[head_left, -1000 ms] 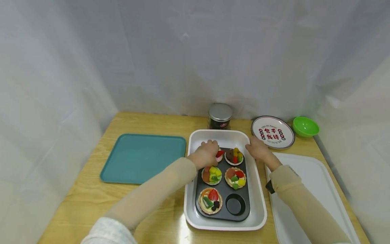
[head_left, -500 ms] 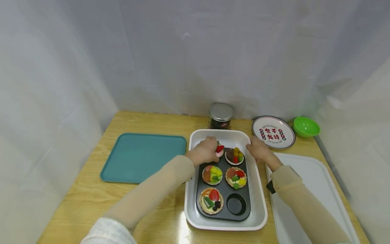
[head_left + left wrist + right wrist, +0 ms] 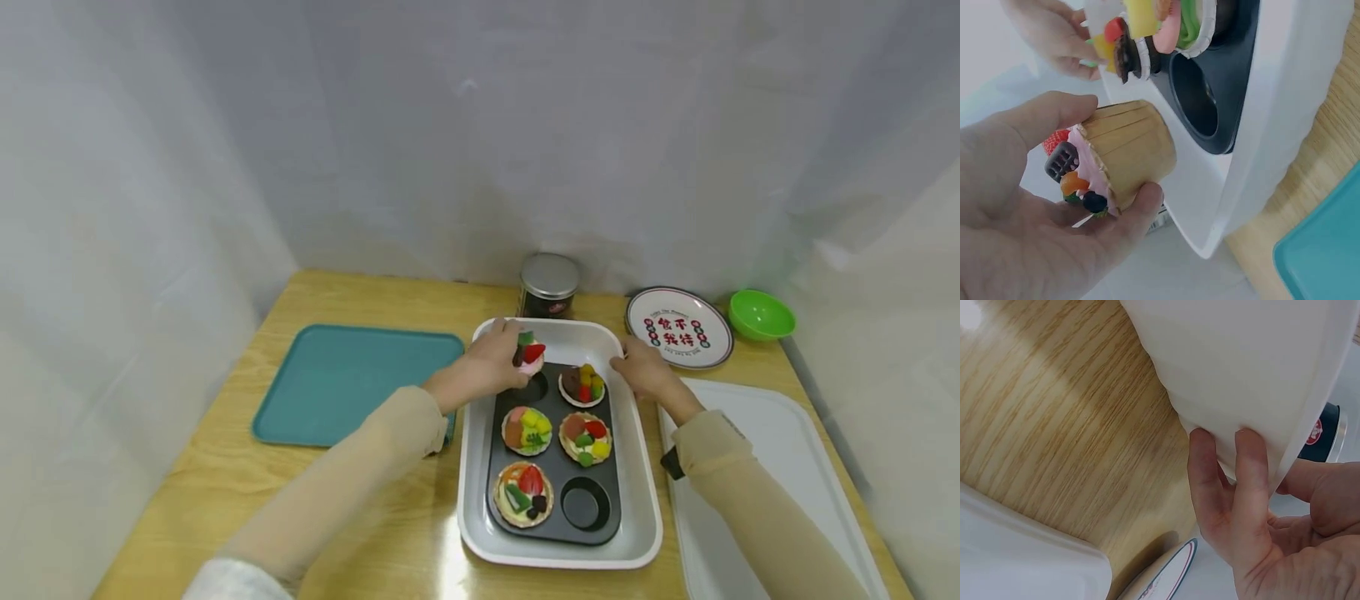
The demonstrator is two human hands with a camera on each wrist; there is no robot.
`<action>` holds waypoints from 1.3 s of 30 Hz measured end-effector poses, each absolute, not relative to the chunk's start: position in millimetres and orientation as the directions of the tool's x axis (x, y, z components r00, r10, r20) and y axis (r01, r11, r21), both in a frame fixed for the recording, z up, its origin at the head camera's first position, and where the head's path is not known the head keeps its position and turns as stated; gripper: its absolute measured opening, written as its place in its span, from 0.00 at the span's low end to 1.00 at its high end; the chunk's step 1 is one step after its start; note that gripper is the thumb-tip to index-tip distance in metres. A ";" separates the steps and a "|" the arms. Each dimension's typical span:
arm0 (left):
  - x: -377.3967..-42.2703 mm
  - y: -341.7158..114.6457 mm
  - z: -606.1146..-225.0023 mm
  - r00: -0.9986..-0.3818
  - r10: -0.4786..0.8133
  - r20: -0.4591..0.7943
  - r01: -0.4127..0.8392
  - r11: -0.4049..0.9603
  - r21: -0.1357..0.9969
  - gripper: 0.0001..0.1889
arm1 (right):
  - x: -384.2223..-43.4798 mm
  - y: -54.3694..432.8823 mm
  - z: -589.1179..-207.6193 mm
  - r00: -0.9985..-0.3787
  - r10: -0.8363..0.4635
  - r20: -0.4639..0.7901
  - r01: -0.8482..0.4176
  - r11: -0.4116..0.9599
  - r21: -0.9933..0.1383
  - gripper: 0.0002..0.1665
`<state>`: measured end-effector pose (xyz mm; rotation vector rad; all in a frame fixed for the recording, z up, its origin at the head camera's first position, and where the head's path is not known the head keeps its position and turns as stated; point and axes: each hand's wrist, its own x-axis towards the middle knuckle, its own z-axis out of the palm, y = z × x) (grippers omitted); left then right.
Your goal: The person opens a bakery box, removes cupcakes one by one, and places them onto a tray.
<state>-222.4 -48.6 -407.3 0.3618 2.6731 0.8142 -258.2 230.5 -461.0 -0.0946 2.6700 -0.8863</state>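
One cupcake, left hand: The left hand (image 3: 480,367) pinches a fruit-topped cupcake (image 3: 1132,137) between thumb and fingers, its ribbed tan wrapper facing outward, pink cream and berries turned toward the palm.
Cupcake's place: Tilted above the far-left part of a dark muffin pan (image 3: 555,533), apart from the pan in the left wrist view.
Just changed: Half a second ago hand and cupcake covered the far-left cup (image 3: 536,386); both have since risen and shifted leftward, and the cup's dark hollow now shows.
What it means: The lift out of the pan appears complete, with this cupcake held by the hand alone.
Right hand: The right hand (image 3: 645,367) grips the rim of a white basin (image 3: 651,500) near its far-right corner, two fingertips pressed to the outer wall, seemingly steadying it.
Still in the pan: Four tarts, a chocolate-topped tart (image 3: 582,386) at far right, two in the middle row, and a strawberry tart (image 3: 523,494) at near left; the near-right cup (image 3: 586,503) also shows its hollow.
Around the basin: A teal tray (image 3: 360,383) lies to the left, a white tray (image 3: 757,450) to the right.
Back of the table: A lidded tin (image 3: 550,283), a lettered plate (image 3: 679,327) and a green bowl (image 3: 761,315).
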 end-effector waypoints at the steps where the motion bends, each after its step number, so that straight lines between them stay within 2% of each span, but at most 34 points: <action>1: -222.1 -51.0 -406.6 -0.921 0.322 -0.219 0.141 0.800 0.584 0.47 | -258.0 231.1 -460.6 -0.945 -0.162 -0.283 0.041 0.802 -0.596 0.18; 8: -223.6 -74.6 -401.7 -0.957 0.270 -0.102 0.151 0.767 0.623 0.41 | -253.9 237.3 -460.0 -0.949 -0.158 -0.273 0.046 0.787 -0.615 0.15; 12: -228.4 -98.0 -401.5 -0.971 0.231 -0.061 0.143 0.766 0.626 0.41 | -253.3 239.2 -460.0 -0.949 -0.148 -0.278 0.058 0.785 -0.617 0.15; 22: -241.9 -177.5 -422.5 -0.991 0.110 -0.076 0.030 0.734 0.678 0.44 | -253.7 240.1 -466.2 -0.941 -0.132 -0.311 0.095 0.780 -0.618 0.17; 30: -249.3 -240.3 -439.1 -0.995 0.021 -0.095 -0.048 0.744 0.666 0.47 | -254.5 236.0 -469.0 -0.944 -0.135 -0.300 0.082 0.786 -0.612 0.17; 39: -243.9 -285.9 -455.4 -0.985 -0.106 -0.139 -0.171 0.748 0.642 0.49 | -252.7 231.4 -465.2 -0.952 -0.134 -0.275 0.060 0.801 -0.596 0.18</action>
